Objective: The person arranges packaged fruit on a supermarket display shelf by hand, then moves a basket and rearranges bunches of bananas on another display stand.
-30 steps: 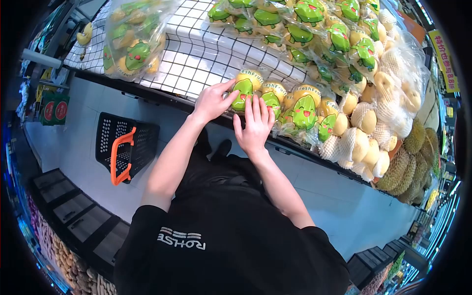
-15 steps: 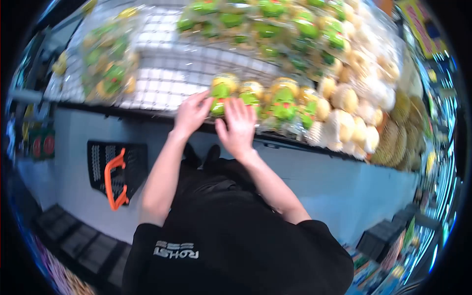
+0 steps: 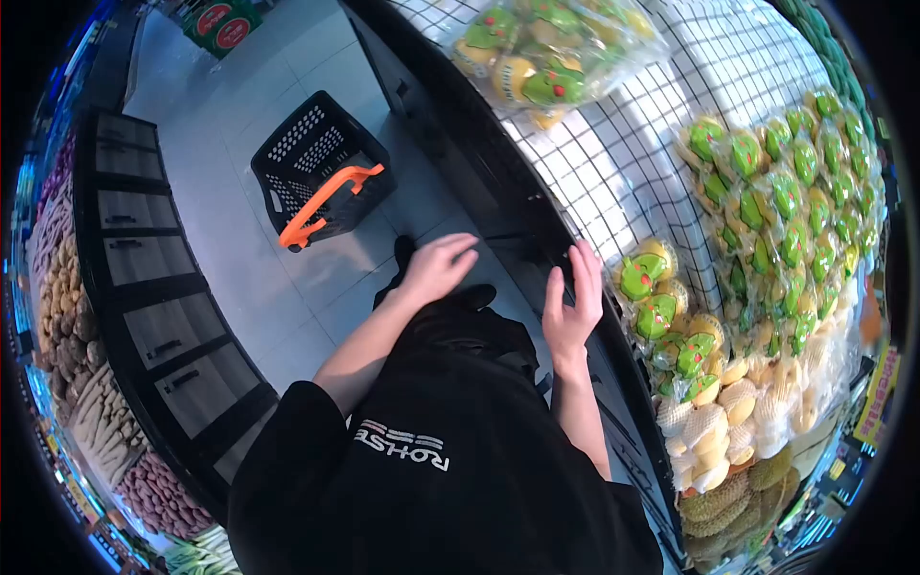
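My left hand (image 3: pixel 441 268) hovers over the floor in front of my body, holding nothing, its fingers loosely stretched. Beside the display's dark front edge, my right hand (image 3: pixel 575 305) is raised with thumb and fingers apart, also empty. Closest to it are bagged yellow fruits (image 3: pixel 644 276) with green cartoon labels, in a row along the display edge. A larger clear bag of similar fruits (image 3: pixel 551 81) lies farther up the display. Beyond my left hand, a black shopping basket (image 3: pixel 273 177) with an orange handle (image 3: pixel 326 196) stands on the floor.
More bagged fruits (image 3: pixel 767 211) lie on the grid-patterned display surface (image 3: pixel 661 163). Pale fruits in foam nets (image 3: pixel 704 431) and durians (image 3: pixel 719 503) are at the near right. Dark drawers (image 3: pixel 158 326) under root vegetables line the left of the tiled floor.
Both hands have come away from the bagged fruits at the display edge. The view has turned left, so the basket is now nearer the middle and the display is on the right.
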Demonstrator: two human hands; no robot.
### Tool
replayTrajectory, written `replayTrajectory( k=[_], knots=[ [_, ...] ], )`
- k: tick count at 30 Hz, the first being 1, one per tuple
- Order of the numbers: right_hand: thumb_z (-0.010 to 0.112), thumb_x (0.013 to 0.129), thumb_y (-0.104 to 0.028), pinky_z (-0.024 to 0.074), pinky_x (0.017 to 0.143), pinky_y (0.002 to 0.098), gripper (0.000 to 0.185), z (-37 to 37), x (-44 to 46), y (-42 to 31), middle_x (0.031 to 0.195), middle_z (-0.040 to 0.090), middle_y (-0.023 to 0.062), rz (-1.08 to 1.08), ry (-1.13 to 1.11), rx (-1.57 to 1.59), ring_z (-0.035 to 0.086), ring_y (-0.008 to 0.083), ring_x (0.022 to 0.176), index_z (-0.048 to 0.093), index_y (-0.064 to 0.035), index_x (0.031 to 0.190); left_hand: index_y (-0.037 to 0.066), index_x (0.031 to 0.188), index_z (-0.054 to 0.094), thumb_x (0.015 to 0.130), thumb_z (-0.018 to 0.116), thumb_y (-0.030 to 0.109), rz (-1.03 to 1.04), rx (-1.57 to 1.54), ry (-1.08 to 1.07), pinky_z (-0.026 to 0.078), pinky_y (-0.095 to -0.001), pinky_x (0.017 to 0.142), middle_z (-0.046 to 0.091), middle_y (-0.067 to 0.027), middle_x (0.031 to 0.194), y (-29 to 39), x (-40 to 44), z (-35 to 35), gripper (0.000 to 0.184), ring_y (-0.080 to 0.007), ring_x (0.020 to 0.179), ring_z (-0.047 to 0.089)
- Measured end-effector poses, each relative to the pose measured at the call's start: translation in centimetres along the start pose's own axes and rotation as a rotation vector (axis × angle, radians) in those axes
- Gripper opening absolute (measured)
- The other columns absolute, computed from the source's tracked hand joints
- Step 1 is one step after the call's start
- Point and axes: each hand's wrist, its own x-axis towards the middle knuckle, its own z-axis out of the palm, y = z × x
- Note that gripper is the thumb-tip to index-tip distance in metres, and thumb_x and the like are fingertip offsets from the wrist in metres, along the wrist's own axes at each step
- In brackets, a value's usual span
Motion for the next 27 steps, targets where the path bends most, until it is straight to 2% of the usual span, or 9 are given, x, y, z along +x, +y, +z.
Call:
replayTrajectory(
  k=[5, 8, 9, 15, 21, 23, 24, 25, 27],
  knots=[
    [0.068, 0.087, -0.008, 0.0512, 0.094, 0.0404, 0.025, 7.6, 2.0, -3.3, 0.106, 0.070, 0.0177, 0.073, -0.254, 0.149, 0.067, 0.0346, 0.102, 0.067, 0.0016, 0.110, -0.001, 0.105, 0.069, 0.089, 0.066, 0.012, -0.204, 0.000, 0.644, 0.051, -0.0418, 0.085, 0.069, -0.0163, 0.100, -7.5, -3.0, -10.7, 0.020, -0.0343, 0.094, 0.065],
    [0.068, 0.088, -0.012, 0.0532, 0.086, 0.0378, 0.027, 13.5, 3.0, -5.9, 0.105, 0.070, 0.0198, 0.103, -0.436, 0.216, 0.067, 0.0348, 0.099, 0.067, 0.0022, 0.112, 0.000, 0.104, 0.070, 0.090, 0.063, 0.013, -0.055, 0.559, 0.803, 0.047, -0.0417, 0.089, 0.068, -0.0144, 0.102, -12.2, -4.2, -16.1, 0.020, -0.0309, 0.097, 0.063],
    [0.067, 0.089, -0.014, 0.0531, 0.087, 0.0381, 0.029, 15.5, 3.5, -6.9, 0.106, 0.069, 0.0203, 0.076, -0.505, 0.214, 0.067, 0.0346, 0.101, 0.067, 0.0020, 0.113, 0.000, 0.104, 0.070, 0.090, 0.063, 0.013, -0.070, 0.555, 0.820, 0.047, -0.0417, 0.089, 0.068, -0.0144, 0.102, -13.8, -4.4, -17.4, 0.020, -0.0309, 0.097, 0.063],
    [0.069, 0.086, -0.019, 0.0492, 0.098, 0.0414, 0.043, 27.4, 4.8, -10.9, 0.126, 0.062, 0.0216, -0.089, -0.887, 0.090, 0.059, 0.0366, 0.117, 0.062, 0.0008, 0.123, 0.003, 0.080, 0.070, 0.097, 0.051, 0.036, -0.554, 0.427, 0.380, 0.052, -0.0523, 0.065, 0.067, -0.0202, 0.072, -20.2, -3.3, -21.3, 0.042, -0.0415, 0.070, 0.066],
    [0.076, 0.071, -0.016, 0.0387, 0.108, 0.0473, 0.058, 36.0, 4.5, -13.0, 0.121, 0.059, 0.0195, -0.463, -0.853, -0.208, 0.049, 0.0366, 0.127, 0.058, -0.0035, 0.124, 0.006, 0.083, 0.070, 0.097, 0.046, 0.035, -0.507, 0.304, 0.193, 0.052, -0.0534, 0.073, 0.068, -0.0214, 0.081, -21.2, -2.8, -22.6, 0.040, -0.0416, 0.082, 0.066],
    [0.074, 0.072, -0.018, 0.0367, 0.109, 0.0478, 0.053, 38.7, 3.6, -12.4, 0.120, 0.060, 0.0176, -0.507, -0.939, -0.253, 0.046, 0.0335, 0.130, 0.060, -0.0046, 0.122, 0.005, 0.083, 0.069, 0.097, 0.048, 0.034, -0.515, 0.290, 0.199, 0.052, -0.0536, 0.070, 0.067, -0.0221, 0.078, -21.2, -2.8, -22.9, 0.039, -0.0419, 0.077, 0.066],
    [0.071, 0.074, -0.018, 0.0396, 0.107, 0.0471, 0.035, 39.7, 3.7, -12.7, 0.111, 0.065, 0.0151, -0.490, -0.989, -0.320, 0.055, 0.0325, 0.121, 0.067, -0.0058, 0.107, 0.004, 0.081, 0.069, 0.096, 0.048, 0.033, -0.489, 0.287, 0.201, 0.052, -0.0534, 0.068, 0.067, -0.0224, 0.076, -21.4, -2.8, -23.0, 0.039, -0.0419, 0.075, 0.066],
    [0.071, 0.074, -0.018, 0.0396, 0.107, 0.0471, 0.035, 40.6, 4.0, -12.9, 0.111, 0.065, 0.0151, -0.479, -0.974, -0.326, 0.055, 0.0325, 0.121, 0.067, -0.0058, 0.107, 0.003, 0.079, 0.068, 0.096, 0.048, 0.032, -0.469, 0.287, 0.205, 0.052, -0.0533, 0.067, 0.066, -0.0228, 0.075, -21.7, -2.9, -23.2, 0.039, -0.0420, 0.073, 0.066],
    [0.069, 0.074, -0.017, 0.0426, 0.103, 0.0468, 0.018, 42.6, 4.6, -13.5, 0.096, 0.071, 0.0116, -0.530, -1.257, -0.543, 0.066, 0.0306, 0.103, 0.072, -0.0085, 0.089, 0.002, 0.072, 0.066, 0.096, 0.048, 0.030, -0.466, 0.284, 0.219, 0.052, -0.0532, 0.065, 0.065, -0.0225, 0.071, -22.0, -2.9, -23.5, 0.041, -0.0422, 0.071, 0.065]
  ],
)
